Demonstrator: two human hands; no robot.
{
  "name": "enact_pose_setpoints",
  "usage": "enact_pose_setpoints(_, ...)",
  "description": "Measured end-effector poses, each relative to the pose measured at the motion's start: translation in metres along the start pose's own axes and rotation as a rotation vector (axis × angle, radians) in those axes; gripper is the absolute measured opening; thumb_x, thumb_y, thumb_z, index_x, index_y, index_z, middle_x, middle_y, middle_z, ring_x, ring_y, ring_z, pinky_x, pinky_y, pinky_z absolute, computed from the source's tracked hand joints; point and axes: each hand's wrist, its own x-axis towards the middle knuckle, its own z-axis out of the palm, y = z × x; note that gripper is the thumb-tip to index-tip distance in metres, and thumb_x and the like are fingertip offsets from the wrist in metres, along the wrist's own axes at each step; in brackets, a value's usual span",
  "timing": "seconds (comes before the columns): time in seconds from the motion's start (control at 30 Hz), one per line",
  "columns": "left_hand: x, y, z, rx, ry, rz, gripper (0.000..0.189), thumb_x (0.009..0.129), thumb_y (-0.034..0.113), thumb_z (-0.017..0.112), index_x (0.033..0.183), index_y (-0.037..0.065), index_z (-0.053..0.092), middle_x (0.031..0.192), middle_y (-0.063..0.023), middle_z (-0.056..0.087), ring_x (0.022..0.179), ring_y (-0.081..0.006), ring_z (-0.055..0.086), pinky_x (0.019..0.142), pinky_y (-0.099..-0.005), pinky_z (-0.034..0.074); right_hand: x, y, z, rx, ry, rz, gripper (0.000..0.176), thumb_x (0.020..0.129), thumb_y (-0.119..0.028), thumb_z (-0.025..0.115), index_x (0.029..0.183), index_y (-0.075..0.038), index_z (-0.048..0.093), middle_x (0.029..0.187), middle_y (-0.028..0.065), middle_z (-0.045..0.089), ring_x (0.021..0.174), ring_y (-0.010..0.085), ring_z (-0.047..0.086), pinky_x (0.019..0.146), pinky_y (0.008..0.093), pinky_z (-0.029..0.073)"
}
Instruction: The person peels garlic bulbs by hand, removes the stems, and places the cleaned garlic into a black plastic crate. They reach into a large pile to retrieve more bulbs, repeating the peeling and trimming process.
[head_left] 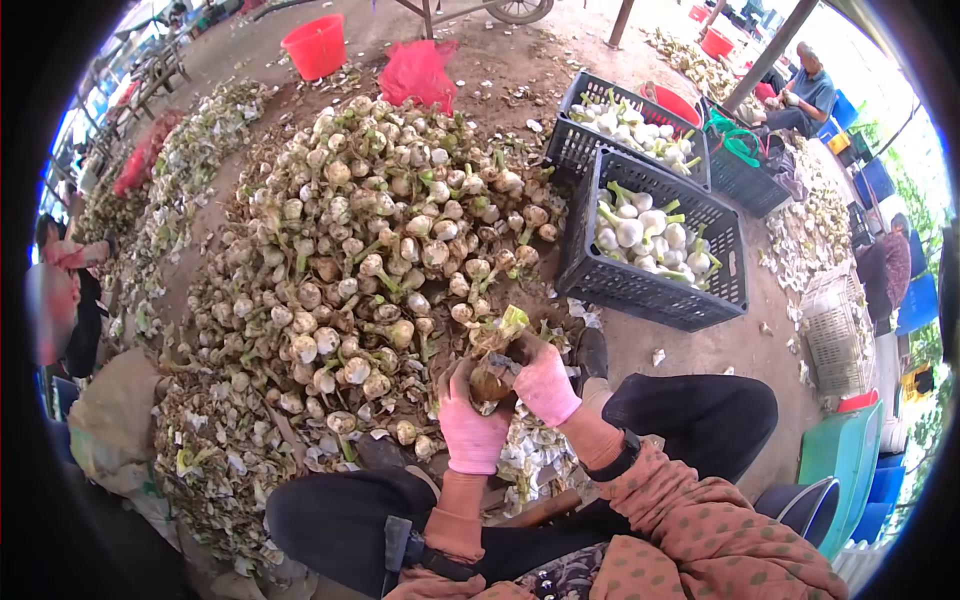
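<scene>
Two pink-gloved hands on one bulb (488,386), held over the near edge of the pile (350,270), between the knees. Left hand (472,425) cups it from the left and below, fingers curled round; right hand (546,386) grips at its upper right, near the stem (513,322), which points away and up. Something grey shows by the right fingertips; whether it is a blade, cannot tell. If it is, the main hazard looks to be a slip on loose skin, running the edge into the left fingers, which sit close on the far side. Dry, flaking skin could also let the bulb turn in the gloves and drop among the peelings (532,455) between the legs, easily lost there, same pale colours. Pile is loose and high; a knock from a foot might roll bulbs down against the legs. Right shoe (592,352) rests near the lower left corner of the near crate (655,298); a stretch of that leg could shove it. White bulbs (650,235) lie within its walls, so dirt off the gloves might mark them. Far crate (578,142) stands close against its back edge; a push could jostle both.
</scene>
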Motion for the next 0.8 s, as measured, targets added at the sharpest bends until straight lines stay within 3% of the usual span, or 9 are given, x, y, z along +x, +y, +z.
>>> enact_pose_setpoints(0.13,-0.004,0.007,-0.008,-0.003,-0.059,-0.058,0.068,0.058,0.012,0.082,0.118,0.001,0.053,0.11,-0.0224,0.055,0.102,-0.038,0.056,0.088,-0.0411,0.047,-0.006,-0.006,-0.01,-0.168,-0.006,0.095,0.032,0.081,-0.014,0.071,0.103,0.005,0.058,0.087,0.0143,0.067,0.083,0.014,0.062,0.073,0.0293,0.049)
enact_pose_setpoints(0.27,-0.006,0.007,-0.007,-0.04,-0.071,-0.048,0.068,0.057,0.011,0.083,0.118,0.0,0.054,0.108,-0.0226,0.056,0.099,-0.0378,0.058,0.087,-0.0402,0.047,-0.006,-0.009,-0.025,-0.316,-0.119,-0.005,0.03,0.083,-0.015,0.068,0.102,0.005,0.058,0.088,0.0172,0.067,0.083,0.0163,0.063,0.075,0.0307,0.048)
enact_pose_setpoints(0.37,-0.005,-0.002,-0.004,-0.229,-0.101,-0.113,0.07,0.058,0.01,0.083,0.12,-0.002,0.053,0.109,-0.0201,0.058,0.101,-0.0319,0.059,0.089,-0.037,0.047,-0.008,-0.017,-0.027,-0.382,-0.152,-0.071,0.028,0.083,-0.012,0.066,0.104,0.005,0.058,0.092,0.0171,0.068,0.085,0.0185,0.063,0.078,0.0313,0.048)
enact_pose_setpoints(0.43,-0.003,0.004,-0.007,-0.394,-0.163,-0.219,0.07,0.063,0.007,0.082,0.124,-0.003,0.05,0.112,-0.016,0.059,0.101,-0.0234,0.059,0.09,-0.0336,0.048,-0.009,-0.019,-0.028,-0.43,-0.144,-0.09,0.028,0.083,-0.01,0.066,0.105,0.005,0.058,0.095,0.0168,0.068,0.086,0.0195,0.064,0.08,0.0313,0.048)
enact_pose_setpoints(0.47,-0.003,0.01,-0.01,-0.394,-0.166,-0.218,0.07,0.063,0.007,0.082,0.124,-0.003,0.05,0.112,-0.016,0.059,0.101,-0.0234,0.059,0.09,-0.0336,0.048,-0.01,-0.019,-0.028,-0.386,-0.123,-0.115,0.028,0.083,-0.009,0.065,0.106,0.005,0.059,0.096,0.0167,0.068,0.087,0.0192,0.064,0.081,0.0308,0.048)
enact_pose_setpoints(0.53,-0.001,0.024,-0.017,-0.738,-0.282,-0.394,0.067,0.07,0.003,0.077,0.129,-0.003,0.046,0.113,-0.0135,0.06,0.1,-0.0174,0.059,0.09,-0.0314,0.048,-0.011,-0.018,-0.031,-0.34,-0.097,-0.139,0.028,0.082,-0.007,0.065,0.107,0.005,0.059,0.098,0.0165,0.068,0.088,0.0188,0.064,0.082,0.0303,0.048)
enact_pose_setpoints(0.7,-0.001,0.017,-0.021,-1.145,-0.318,-0.702,0.047,0.085,0.004,0.064,0.128,-0.001,0.046,0.112,-0.0127,0.061,0.099,-0.0199,0.061,0.087,-0.0334,0.051,-0.012,-0.018,-0.045,-0.37,-0.032,-0.064,0.028,0.082,-0.003,0.065,0.108,0.004,0.061,0.098,0.0137,0.069,0.089,0.0145,0.063,0.081,0.0285,0.048)
enact_pose_setpoints(0.77,0.0,0.016,-0.02,-1.456,-0.402,-0.721,0.034,0.093,0.029,0.051,0.121,0.008,0.05,0.113,-0.0083,0.059,0.099,-0.0232,0.058,0.078,-0.036,0.051,-0.015,-0.016,-0.048,-0.185,-0.025,0.034,0.025,0.082,-0.003,0.066,0.106,0.003,0.062,0.098,0.0118,0.069,0.089,0.013,0.062,0.082,0.0283,0.048)
enact_pose_setpoints(0.8,0.001,0.016,-0.021,-1.457,-0.402,-0.721,0.034,0.093,0.029,0.051,0.121,0.008,0.05,0.113,-0.0083,0.059,0.099,-0.0232,0.058,0.078,-0.036,0.051,-0.017,-0.016,-0.052,-0.137,-0.117,0.079,0.026,0.081,-0.004,0.066,0.106,0.003,0.063,0.099,0.0109,0.069,0.09,0.0126,0.062,0.083,0.0283,0.048)
